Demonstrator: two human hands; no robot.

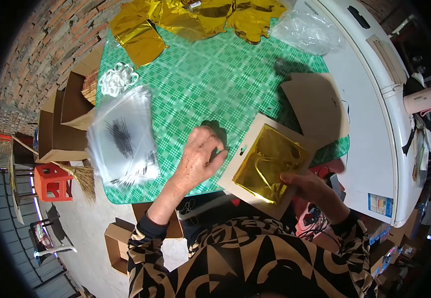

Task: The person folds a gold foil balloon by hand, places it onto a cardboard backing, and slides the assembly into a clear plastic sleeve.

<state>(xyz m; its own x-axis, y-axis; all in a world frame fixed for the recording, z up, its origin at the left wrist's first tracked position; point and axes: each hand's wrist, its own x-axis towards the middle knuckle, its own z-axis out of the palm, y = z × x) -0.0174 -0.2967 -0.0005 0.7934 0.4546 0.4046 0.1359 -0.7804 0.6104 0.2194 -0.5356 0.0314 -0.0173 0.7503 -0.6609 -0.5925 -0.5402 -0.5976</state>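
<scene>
My right hand [310,186] grips a cream backing card [236,160] with a hang hole, its thumb pressing on the folded gold foil balloon [270,161] that lies on the card. The card is tilted and reaches over the table's front edge. To its left, my left hand [199,155] is closed over the table, fingers curled in, thumb towards the card. Whatever may be in those fingers is hidden. Left of that hand lies a stack of clear plastic bags [138,119] with dark print, and beyond it a pile of white ribbon loops [117,79].
Several gold foil balloons [193,20] lie along the far edge of the green checked table [190,89]. A crumpled clear plastic bag [307,32] is at far right, with stacked cards [319,107] nearer. A white fridge [364,129] borders the right; cardboard boxes [59,134] stand left.
</scene>
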